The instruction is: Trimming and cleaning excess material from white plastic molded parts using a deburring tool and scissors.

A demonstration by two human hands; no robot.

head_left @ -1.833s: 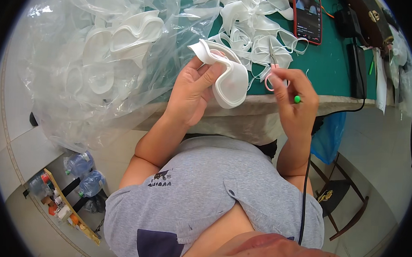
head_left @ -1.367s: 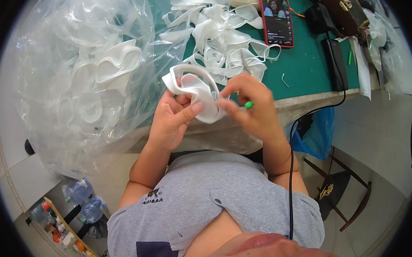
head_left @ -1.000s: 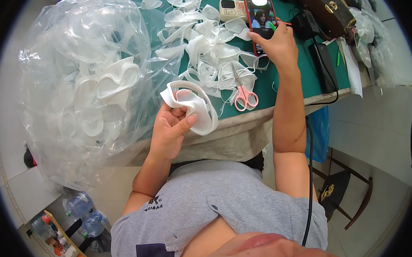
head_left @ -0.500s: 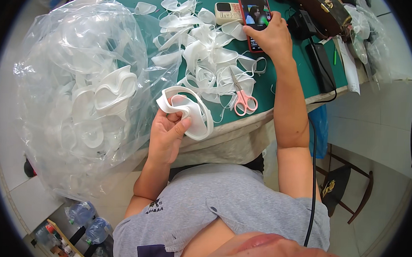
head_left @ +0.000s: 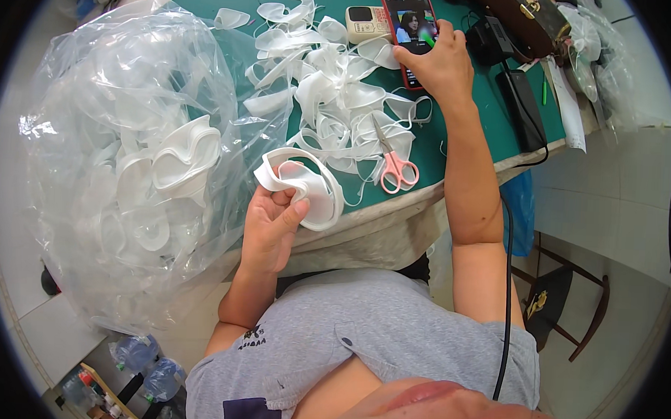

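My left hand pinches a white curved moulded piece with a looped rim, held just off the table's front edge. The thumb lies in front, with fingers partly hidden behind. My right hand reaches across a phone in a red case, thumb at its left edge and fingers at its right. A picture of a person lights its screen. Between my hands, scissors with pink handles lie by a loose heap of white curved pieces and strips.
A big clear plastic bag holding stacked white pieces fills the left side. Behind the heap sits a small cream-coloured device. Black adapters and cables, plus a brown case, occupy the green table's right side.
The view has shifted slightly. Both hands keep almost the same places, left with the white piece and right at the phone.
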